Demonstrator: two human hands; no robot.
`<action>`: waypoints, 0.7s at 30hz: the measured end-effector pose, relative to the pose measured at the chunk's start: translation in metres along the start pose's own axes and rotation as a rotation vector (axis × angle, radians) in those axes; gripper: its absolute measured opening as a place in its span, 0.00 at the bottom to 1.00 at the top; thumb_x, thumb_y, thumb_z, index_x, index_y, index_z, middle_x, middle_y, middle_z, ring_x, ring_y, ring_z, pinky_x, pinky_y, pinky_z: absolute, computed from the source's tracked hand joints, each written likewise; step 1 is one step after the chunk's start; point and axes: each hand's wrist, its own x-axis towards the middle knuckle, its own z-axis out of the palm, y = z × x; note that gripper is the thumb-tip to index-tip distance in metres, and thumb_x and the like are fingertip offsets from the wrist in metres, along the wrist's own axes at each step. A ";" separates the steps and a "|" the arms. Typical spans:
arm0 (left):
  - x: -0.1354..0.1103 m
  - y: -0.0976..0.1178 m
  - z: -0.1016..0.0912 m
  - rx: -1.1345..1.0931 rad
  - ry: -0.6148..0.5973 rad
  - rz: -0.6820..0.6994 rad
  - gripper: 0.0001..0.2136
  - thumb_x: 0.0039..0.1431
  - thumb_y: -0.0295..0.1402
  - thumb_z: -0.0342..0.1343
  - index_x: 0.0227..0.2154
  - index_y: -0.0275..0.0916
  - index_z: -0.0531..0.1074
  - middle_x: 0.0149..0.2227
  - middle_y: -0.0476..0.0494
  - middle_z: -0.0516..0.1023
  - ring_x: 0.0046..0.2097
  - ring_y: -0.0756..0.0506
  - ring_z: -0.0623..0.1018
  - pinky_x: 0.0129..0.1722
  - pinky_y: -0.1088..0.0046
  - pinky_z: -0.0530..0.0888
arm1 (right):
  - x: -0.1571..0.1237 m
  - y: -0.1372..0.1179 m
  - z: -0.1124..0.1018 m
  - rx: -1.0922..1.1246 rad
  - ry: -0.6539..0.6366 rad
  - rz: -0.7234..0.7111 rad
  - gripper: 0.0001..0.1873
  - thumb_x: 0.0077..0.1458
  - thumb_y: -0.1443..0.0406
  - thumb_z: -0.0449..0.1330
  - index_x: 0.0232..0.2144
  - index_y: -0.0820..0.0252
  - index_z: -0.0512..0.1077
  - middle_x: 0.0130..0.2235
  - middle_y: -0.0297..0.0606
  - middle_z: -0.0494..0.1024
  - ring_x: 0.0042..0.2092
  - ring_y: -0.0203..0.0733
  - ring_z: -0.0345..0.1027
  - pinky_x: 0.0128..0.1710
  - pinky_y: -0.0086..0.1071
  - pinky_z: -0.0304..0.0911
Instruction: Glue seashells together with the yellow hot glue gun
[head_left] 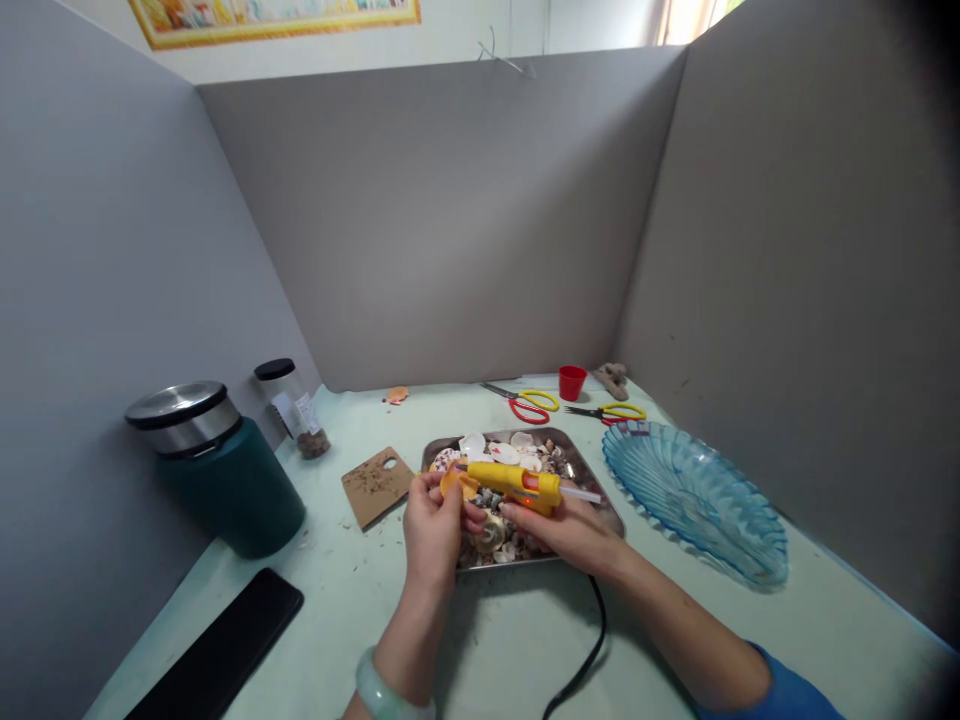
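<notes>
Two bare hands meet near the center of the frame, both closed on something. The left hand (433,528) pinches an orange shell (466,487) between thumb and fingers, while the right hand (577,530) grips a yellow glue gun (510,480), its nozzle pointing left at the shell; whether the tip touches it, I cannot tell. A clear stick pokes from the gun's rear end, and a small orange light glows on its body. Beneath them sits a metal tray (576,458) filled with shells (504,454). A brown board (375,500) lies just left of the tray, with a teal bottle (232,490) and a black-capped jar (296,408) farther left. A black slab (221,650) fills the lower left, and a dark cord (602,625) curves at bottom center. Beyond the tray lie two pairs of scissors (517,397) near a red cup (572,383); a blue dish (694,500) occupies the right.
</notes>
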 end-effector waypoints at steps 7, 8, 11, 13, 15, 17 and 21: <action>0.001 -0.002 0.000 -0.009 -0.004 0.014 0.21 0.46 0.46 0.63 0.35 0.41 0.59 0.16 0.52 0.74 0.15 0.48 0.72 0.17 0.77 0.68 | 0.001 0.000 0.000 -0.079 0.070 -0.031 0.19 0.55 0.56 0.61 0.47 0.55 0.77 0.45 0.38 0.82 0.45 0.51 0.75 0.50 0.42 0.68; 0.002 -0.002 0.000 -0.008 -0.004 0.020 0.21 0.46 0.47 0.63 0.35 0.41 0.59 0.16 0.52 0.74 0.15 0.48 0.72 0.17 0.77 0.68 | 0.001 0.002 0.002 -0.048 0.074 -0.042 0.18 0.56 0.56 0.61 0.47 0.55 0.77 0.44 0.37 0.82 0.45 0.50 0.75 0.49 0.41 0.69; 0.002 -0.001 0.000 -0.013 -0.005 0.023 0.22 0.45 0.46 0.63 0.35 0.41 0.60 0.16 0.53 0.74 0.14 0.49 0.72 0.16 0.77 0.68 | 0.001 0.007 0.005 -0.032 0.096 -0.067 0.18 0.56 0.57 0.61 0.46 0.56 0.77 0.43 0.38 0.82 0.43 0.49 0.76 0.49 0.40 0.69; 0.001 0.001 0.000 -0.022 -0.008 0.009 0.22 0.45 0.46 0.64 0.34 0.41 0.60 0.15 0.53 0.73 0.14 0.49 0.72 0.16 0.76 0.68 | 0.002 0.007 0.005 -0.042 0.096 -0.073 0.18 0.56 0.57 0.61 0.47 0.57 0.77 0.43 0.39 0.82 0.44 0.49 0.76 0.49 0.41 0.69; 0.000 0.003 0.001 -0.025 -0.007 0.001 0.22 0.45 0.46 0.64 0.34 0.41 0.60 0.15 0.54 0.73 0.14 0.49 0.71 0.16 0.76 0.68 | 0.002 0.006 0.005 -0.030 0.079 -0.082 0.19 0.56 0.58 0.62 0.48 0.58 0.77 0.45 0.40 0.81 0.46 0.50 0.75 0.51 0.41 0.68; -0.002 0.005 0.001 -0.022 -0.006 0.001 0.22 0.45 0.46 0.64 0.34 0.41 0.60 0.15 0.54 0.73 0.14 0.49 0.71 0.17 0.76 0.68 | 0.002 0.005 0.005 -0.003 0.065 -0.094 0.19 0.56 0.58 0.61 0.49 0.57 0.76 0.47 0.40 0.81 0.48 0.50 0.74 0.53 0.41 0.66; -0.002 0.004 0.001 -0.020 -0.010 0.017 0.21 0.47 0.46 0.63 0.35 0.41 0.59 0.15 0.54 0.73 0.14 0.49 0.72 0.17 0.76 0.68 | 0.002 0.004 0.005 0.014 0.060 -0.090 0.18 0.56 0.58 0.62 0.48 0.56 0.76 0.47 0.39 0.81 0.48 0.50 0.74 0.54 0.42 0.66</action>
